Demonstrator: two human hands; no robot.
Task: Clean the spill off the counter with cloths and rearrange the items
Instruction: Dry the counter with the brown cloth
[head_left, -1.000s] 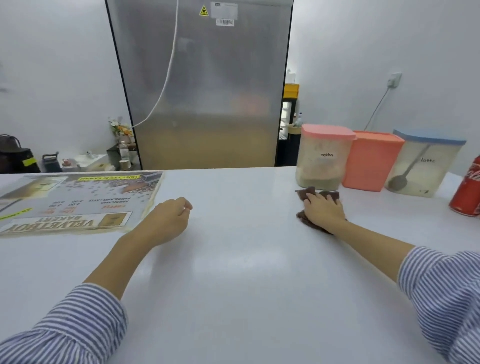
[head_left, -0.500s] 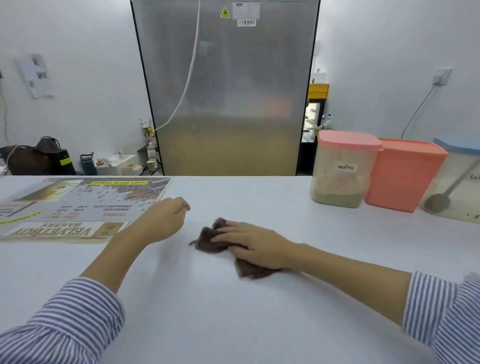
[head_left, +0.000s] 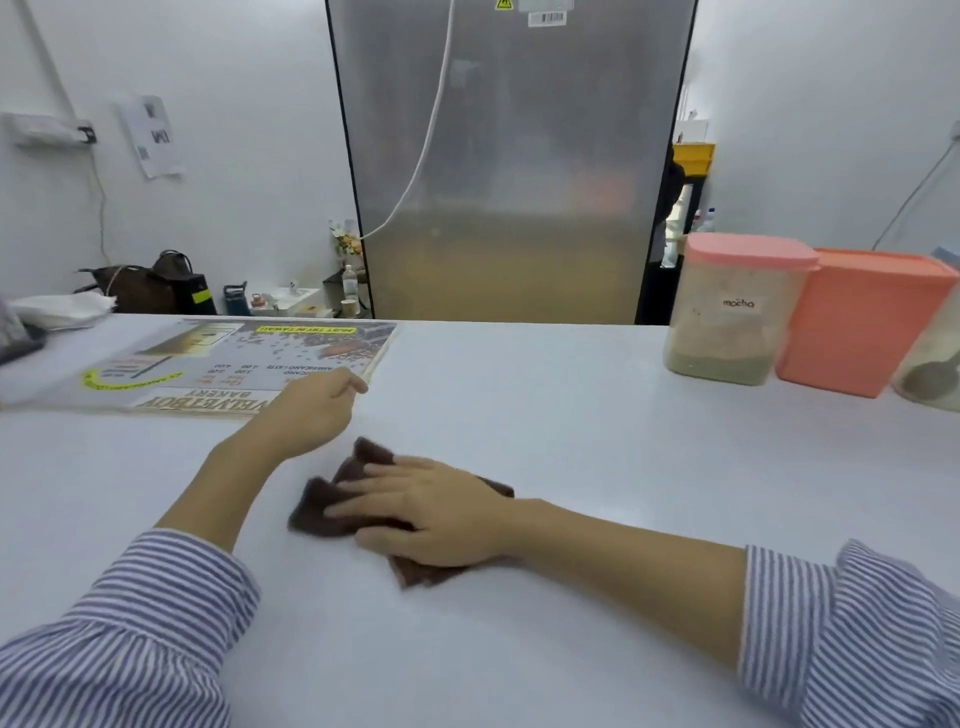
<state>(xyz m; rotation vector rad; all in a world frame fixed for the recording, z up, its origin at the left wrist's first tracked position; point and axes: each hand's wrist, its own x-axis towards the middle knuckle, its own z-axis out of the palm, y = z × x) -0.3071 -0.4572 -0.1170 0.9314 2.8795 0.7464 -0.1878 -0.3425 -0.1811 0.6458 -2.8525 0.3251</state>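
A crumpled brown cloth (head_left: 332, 493) lies on the white counter (head_left: 571, 467) in the middle of the view. My right hand (head_left: 426, 512) lies flat on top of it with straight fingers, pressing it down. My left hand (head_left: 311, 408) rests on the counter just behind the cloth, fingers loosely curled and holding nothing, next to the near right corner of a printed menu sheet (head_left: 223, 364). No spill shows on the surface.
At the back right stand a pink-lidded container labelled mocha (head_left: 727, 312), an orange container (head_left: 862, 317) and part of a third clear one (head_left: 930, 358). White paper (head_left: 57, 306) lies at the far left. A steel fridge (head_left: 509, 156) stands behind the counter.
My right hand has swept the cloth from beside the mocha container leftwards to the middle of the counter, then slightly nearer. The left hand has stayed by the menu sheet.
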